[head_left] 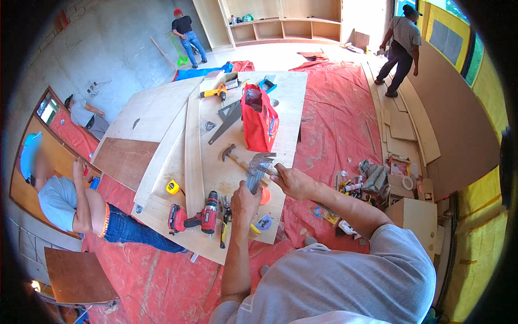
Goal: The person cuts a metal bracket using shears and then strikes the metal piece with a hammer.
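Observation:
My right hand (pixel 291 182) is closed round the handle of a claw hammer (pixel 263 158), its metal head over the plywood table. Just left of it, my left hand (pixel 247 201) grips a grey-blue, flat-looking piece (pixel 254 179) directly below the hammer head; I cannot tell what kind of thing it is. A second hammer (pixel 229 152) lies on the plywood beyond my hands. Close to my left wrist are pliers (pixel 225 218) and a red cordless drill (pixel 208 215). A red bag (pixel 259 121) stands farther back on the table.
On the plywood table (pixel 288 102) lie a yellow drill (pixel 215 92), a handsaw (pixel 225 123) and a yellow tape measure (pixel 172 187). A person in a blue cap (pixel 59 200) stands at the left edge. Boxes and scraps (pixel 377 181) litter the red floor sheet (pixel 337 119) at right.

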### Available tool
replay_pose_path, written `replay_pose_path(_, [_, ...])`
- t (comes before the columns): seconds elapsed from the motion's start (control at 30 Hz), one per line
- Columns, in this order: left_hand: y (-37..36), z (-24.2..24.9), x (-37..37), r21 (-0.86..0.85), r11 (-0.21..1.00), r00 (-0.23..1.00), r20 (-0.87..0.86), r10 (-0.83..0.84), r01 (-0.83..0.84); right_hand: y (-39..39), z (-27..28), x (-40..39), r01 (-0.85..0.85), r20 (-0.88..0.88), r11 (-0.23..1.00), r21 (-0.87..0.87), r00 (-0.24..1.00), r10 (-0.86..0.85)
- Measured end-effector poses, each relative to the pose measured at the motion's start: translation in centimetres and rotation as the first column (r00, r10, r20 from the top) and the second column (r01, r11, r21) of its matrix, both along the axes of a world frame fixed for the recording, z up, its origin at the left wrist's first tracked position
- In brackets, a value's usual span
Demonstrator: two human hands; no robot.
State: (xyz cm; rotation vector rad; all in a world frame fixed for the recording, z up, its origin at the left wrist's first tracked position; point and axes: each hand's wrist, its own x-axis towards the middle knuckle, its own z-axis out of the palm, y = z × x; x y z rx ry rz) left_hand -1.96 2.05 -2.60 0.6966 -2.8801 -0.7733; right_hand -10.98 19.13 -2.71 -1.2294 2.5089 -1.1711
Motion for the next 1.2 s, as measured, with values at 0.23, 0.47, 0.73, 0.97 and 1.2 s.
replay_pose_path(0.23, [0.0, -0.4, -0.3, -0.027, 1.000, 1.000, -0.008, 0.002, -0.002, 0.0, -0.3, -0.1, 0.010, 0.030, 1.000, -0.010, 0.999, -0.010])
replay_pose_path(0.47, [0.0, -0.7, -0.3, -0.037, 0.999, 1.000, -0.018, 0.010, -0.011, 0.0, -0.7, -0.1, 0.010, 0.009, 1.000, -0.018, 1.000, -0.010])
replay_pose_path(0.73, [0.2, -0.5, -0.2, -0.042, 0.999, 0.999, -0.048, 0.013, -0.015, -0.2, -0.6, -0.1, 0.012, 0.018, 1.000, -0.009, 1.000, -0.012])
replay_pose_path(0.97, [0.0, -0.9, -0.4, -0.050, 0.999, 0.998, -0.056, 0.005, -0.008, -0.1, -0.5, 0.0, 0.017, 0.014, 1.000, -0.004, 1.000, -0.017])
replay_pose_path(1.2, [0.1, -1.4, -0.4, -0.102, 0.995, 0.998, -0.066, 0.002, -0.008, -0.1, -0.7, 0.1, 0.021, 0.043, 1.000, -0.009, 0.999, -0.021])
